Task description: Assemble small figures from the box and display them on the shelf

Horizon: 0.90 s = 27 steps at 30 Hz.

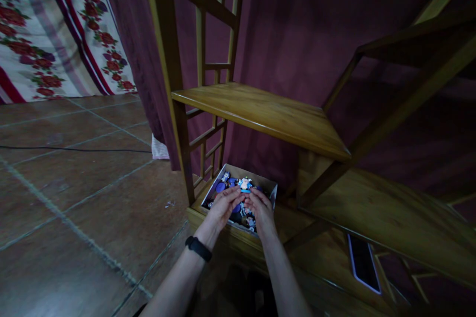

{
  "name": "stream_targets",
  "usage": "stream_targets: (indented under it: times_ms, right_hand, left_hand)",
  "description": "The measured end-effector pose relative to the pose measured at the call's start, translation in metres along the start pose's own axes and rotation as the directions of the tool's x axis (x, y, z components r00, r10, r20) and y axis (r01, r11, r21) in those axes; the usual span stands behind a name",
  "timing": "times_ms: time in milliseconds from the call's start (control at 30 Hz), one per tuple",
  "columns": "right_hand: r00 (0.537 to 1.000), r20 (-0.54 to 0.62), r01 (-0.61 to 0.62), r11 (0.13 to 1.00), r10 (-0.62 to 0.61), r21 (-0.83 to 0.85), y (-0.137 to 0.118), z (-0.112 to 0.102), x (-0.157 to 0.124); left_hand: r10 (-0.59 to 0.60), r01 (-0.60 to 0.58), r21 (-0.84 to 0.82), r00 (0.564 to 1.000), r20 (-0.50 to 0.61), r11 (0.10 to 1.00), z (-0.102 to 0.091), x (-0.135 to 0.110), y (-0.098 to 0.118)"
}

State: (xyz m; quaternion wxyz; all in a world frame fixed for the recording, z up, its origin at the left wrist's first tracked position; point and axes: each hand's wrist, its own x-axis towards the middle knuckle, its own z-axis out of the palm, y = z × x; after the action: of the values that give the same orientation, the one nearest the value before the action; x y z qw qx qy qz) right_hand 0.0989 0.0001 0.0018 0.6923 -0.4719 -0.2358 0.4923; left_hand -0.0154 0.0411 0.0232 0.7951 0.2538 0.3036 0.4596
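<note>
Left hand [225,204] and right hand [259,205] pinch a rounded figurine [245,184] above a thin-rimmed box [261,179]. Open room lies under the glossy wooden shelf [260,107].

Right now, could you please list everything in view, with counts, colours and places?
Shelf unit: one, brown wood, centre to right
Box: one, pale, on the shelf unit's low left board
Small figures: several, uncountable here, purple, white and dark, inside the box
Figurine: one, white and blue, held over the box
Phone: one, dark with pale purple edge, low board at right
Curtain: count unclear, purple, behind the shelf unit
Floral cloth: one, white with red flowers, upper left
Floor: one, brown tile, left
Cable: one, black, across the floor
Wristband: one, black, left wrist
Left hand: one, bare, at the figurine
Right hand: one, bare, at the figurine
</note>
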Motion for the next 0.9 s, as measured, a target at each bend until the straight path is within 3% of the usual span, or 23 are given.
stream_targets:
  times_ms: [333, 700, 900]
  right_hand:
    - [0.996, 0.020, 0.089, 0.979, -0.087, -0.181, 0.004, -0.001, 0.004]
    - [0.966, 0.071, 0.252, 0.849, -0.249, -0.465, 0.013, -0.006, 0.010]
    - [0.967, 0.044, 0.233, 0.798, -0.251, -0.556, 0.013, -0.007, 0.010]
  left_hand:
    - [-0.011, 0.011, -0.017, 1.000, -0.022, 1.000, -0.002, 0.002, -0.003]
    - [-0.093, 0.094, 0.002, 0.992, -0.089, 0.996, -0.001, 0.002, -0.004]
    - [-0.139, 0.144, 0.033, 0.982, -0.127, 0.989, -0.004, 0.003, -0.005]
